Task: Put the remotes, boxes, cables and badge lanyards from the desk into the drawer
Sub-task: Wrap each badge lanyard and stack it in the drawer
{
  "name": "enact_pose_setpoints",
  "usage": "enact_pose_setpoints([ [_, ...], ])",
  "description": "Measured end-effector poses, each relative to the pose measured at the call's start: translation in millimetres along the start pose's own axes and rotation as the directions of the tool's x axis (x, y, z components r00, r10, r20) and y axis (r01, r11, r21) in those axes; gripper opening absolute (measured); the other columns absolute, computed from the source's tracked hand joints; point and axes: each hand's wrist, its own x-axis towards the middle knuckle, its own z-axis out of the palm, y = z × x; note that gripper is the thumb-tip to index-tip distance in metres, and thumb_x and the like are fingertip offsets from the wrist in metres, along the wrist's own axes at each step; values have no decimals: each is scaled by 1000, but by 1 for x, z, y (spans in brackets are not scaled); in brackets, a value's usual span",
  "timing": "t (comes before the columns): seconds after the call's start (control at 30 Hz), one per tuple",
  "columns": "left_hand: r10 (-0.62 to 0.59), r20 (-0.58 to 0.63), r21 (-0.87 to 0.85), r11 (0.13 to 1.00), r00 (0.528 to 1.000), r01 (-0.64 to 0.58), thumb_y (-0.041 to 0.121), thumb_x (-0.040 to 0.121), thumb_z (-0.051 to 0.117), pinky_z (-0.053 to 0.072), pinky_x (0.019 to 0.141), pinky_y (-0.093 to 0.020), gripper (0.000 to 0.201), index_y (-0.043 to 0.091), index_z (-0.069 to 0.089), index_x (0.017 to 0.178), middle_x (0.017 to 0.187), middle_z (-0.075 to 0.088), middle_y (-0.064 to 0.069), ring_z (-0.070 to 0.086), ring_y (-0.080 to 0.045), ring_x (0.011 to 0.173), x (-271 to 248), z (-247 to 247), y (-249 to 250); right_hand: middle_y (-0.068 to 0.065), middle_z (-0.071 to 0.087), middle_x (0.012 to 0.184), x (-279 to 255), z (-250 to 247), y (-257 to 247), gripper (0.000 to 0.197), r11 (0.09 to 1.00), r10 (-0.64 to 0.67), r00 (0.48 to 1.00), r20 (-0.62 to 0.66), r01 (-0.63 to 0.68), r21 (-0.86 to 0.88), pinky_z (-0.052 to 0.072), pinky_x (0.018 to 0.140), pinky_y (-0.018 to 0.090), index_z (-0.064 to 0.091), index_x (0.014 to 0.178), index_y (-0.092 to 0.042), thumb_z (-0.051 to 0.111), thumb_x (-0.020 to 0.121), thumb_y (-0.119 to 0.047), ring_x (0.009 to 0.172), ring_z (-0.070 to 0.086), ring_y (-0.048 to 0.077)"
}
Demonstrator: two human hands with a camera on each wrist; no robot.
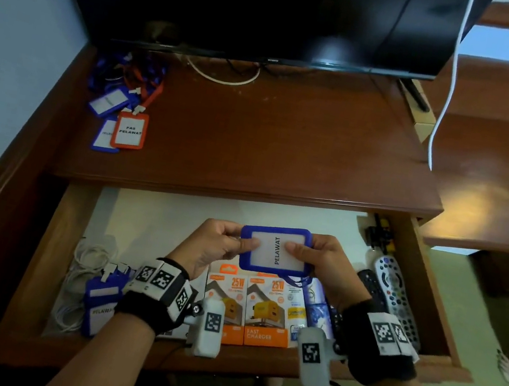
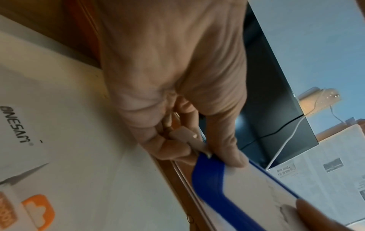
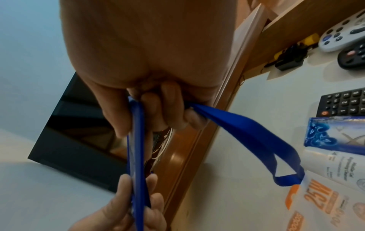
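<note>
Now hands (image 1: pixel 273 253) pinching badge (image 1: pixel 274 249) edges

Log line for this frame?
both hands grip blue PELAWAT badge holder over open wooden drawer | lanyard pile on desk

Both forearms are bare. Each wrist wears a thick black fabric band (image 1: pixel 139 311) carrying white square tiles printed with black-and-white fiducial markers (image 1: pixel 383 332). A white capsule-shaped module (image 1: pixel 209 326) with its own marker hangs on a small screwed bracket at the inner side of each wrist; a thin black cable trails below.
</note>
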Motion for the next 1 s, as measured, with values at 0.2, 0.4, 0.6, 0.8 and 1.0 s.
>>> enact_pose_setpoints([
  [0.2,-79,244,35,997,967,72,40,79,61,44,94,-44,41,7,67,102,106,69,-13,59,-28,98,-12,0,2,10,73,80,-3,1,-4,11,998,-43,998,-45,45,43,55,64,28,67,93,-1,60,90,-10,72,69,21],
  [0.4,-38,194,51,998,980,29,36,74,68,51,87,-42,40,4,67,98,101,68,-23,63,-30,90,-17,0,16,9,67,72,-1,7,-7,17,993,-110,988,-104,105,-52,40,52,22,66,88,-3,61,91,-19,60,57,17],
  [0.6,26,3,141,990,1000,-26,24,88,65,42,56,-23,20,10,68,73,68,70,-9,60,-14,51,-16,0,20,-6,65,53,-7,13,1,13,995,-104,987,-126,103,-13,43,45,12,63,86,0,61,91,-12,47,58,1],
  [0.8,72,-325,24,997,943,-68,25,89,63,41,61,-26,18,8,68,86,65,67,-6,56,-16,52,-8,8,8,-12,54,52,-1,38,8,8,993,-113,980,-164,108,-41,37,48,17,64,92,-12,68,87,-17,46,45,0],
  [1.0,-104,-365,-458,885,925,-81,30,92,59,36,52,-19,21,12,63,101,74,70,-8,54,-9,50,2,0,-1,-6,36,45,1,47,4,23,998,-56,989,-134,53,-19,25,45,24,66,79,0,57,94,-16,44,28,11],
])
